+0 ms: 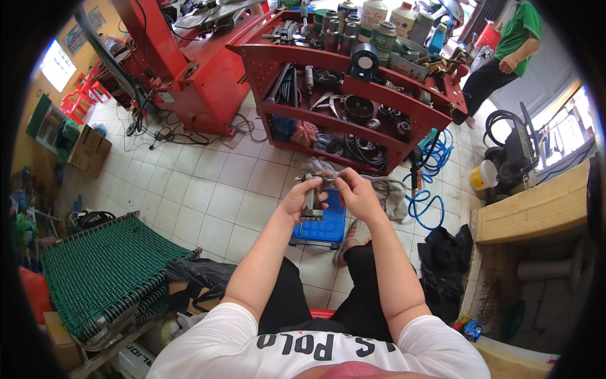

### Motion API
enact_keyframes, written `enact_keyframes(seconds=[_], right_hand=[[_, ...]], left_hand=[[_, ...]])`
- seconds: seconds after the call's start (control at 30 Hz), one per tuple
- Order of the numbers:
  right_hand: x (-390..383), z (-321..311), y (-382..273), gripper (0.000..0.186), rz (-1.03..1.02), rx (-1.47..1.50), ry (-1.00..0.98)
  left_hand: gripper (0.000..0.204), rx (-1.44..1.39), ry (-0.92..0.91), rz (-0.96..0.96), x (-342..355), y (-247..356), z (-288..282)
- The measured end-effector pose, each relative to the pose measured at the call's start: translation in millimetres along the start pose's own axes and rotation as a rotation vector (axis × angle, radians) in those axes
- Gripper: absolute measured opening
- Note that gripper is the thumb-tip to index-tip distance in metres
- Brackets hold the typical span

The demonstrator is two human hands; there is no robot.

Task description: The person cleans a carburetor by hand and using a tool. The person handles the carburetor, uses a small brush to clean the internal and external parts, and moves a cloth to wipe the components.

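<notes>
Both hands grip a small grey metal tool with a T-shaped top (311,196), held in front of the seated person's knees and above the white tiled floor (214,189). Left hand (302,201) wraps around the tool's upright body, fingers closed on it; right hand (355,192) pinches the end of the thin crossbar at the top between thumb and fingertips. Directly beneath the tool lies a flat blue plastic case (328,228) on the tiles, with a crumpled grey rag (388,192) just beside it on the right. Beyond the hands stands a red metal shelf trolley (353,95) loaded with pulleys, cans and hand tools (its lower tiers hold dark round parts). A coiled blue air hose (435,164) lies at the trolley's right. A green woven cot (101,268) sits at the left. Another person in a green shirt (521,31) stands at the upper right, well apart
</notes>
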State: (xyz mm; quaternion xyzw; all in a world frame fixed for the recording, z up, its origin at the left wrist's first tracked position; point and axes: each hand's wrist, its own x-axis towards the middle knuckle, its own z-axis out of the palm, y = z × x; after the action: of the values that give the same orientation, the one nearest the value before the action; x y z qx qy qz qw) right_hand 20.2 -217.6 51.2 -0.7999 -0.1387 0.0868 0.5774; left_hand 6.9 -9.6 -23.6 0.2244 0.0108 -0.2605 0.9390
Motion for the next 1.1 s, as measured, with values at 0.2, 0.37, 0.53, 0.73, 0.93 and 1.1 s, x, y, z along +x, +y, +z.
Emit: enact_keyframes(seconds=[0.2, 0.37, 0.53, 0.73, 0.93, 1.1], right_hand=[[4.3, -1.0, 13.4, 0.037, -0.096, -0.209, 0.042], [4.5, -1.3, 7.2, 0.041, 0.212, -0.105, -0.043], [2.3, 4.6, 7.3, 0.040, 0.043, 0.013, 0.066], [5.0, 3.5, 16.7, 0.037, 0.002, -0.099, 0.055], [3.1, 4.2, 4.8, 0.041, 0.069, 0.056, 0.035], [4.9, 3.3, 15.3, 0.036, -0.001, -0.079, 0.037]], left_hand=[[0.039, 0.072, 0.030, -0.019, 0.4, -1.0, 0.5], [0.040, 0.104, 0.053, -0.028, -0.6, -1.5, 0.8], [0.039, 0.059, 0.052, -0.009, 0.6, -0.1, -0.5], [0.039, 0.076, 0.045, -0.018, 1.1, -0.8, -0.4], [0.040, 0.061, 0.042, 0.001, 0.1, -0.4, -1.4], [0.041, 0.067, 0.037, -0.005, 0.8, -1.0, 2.9]])
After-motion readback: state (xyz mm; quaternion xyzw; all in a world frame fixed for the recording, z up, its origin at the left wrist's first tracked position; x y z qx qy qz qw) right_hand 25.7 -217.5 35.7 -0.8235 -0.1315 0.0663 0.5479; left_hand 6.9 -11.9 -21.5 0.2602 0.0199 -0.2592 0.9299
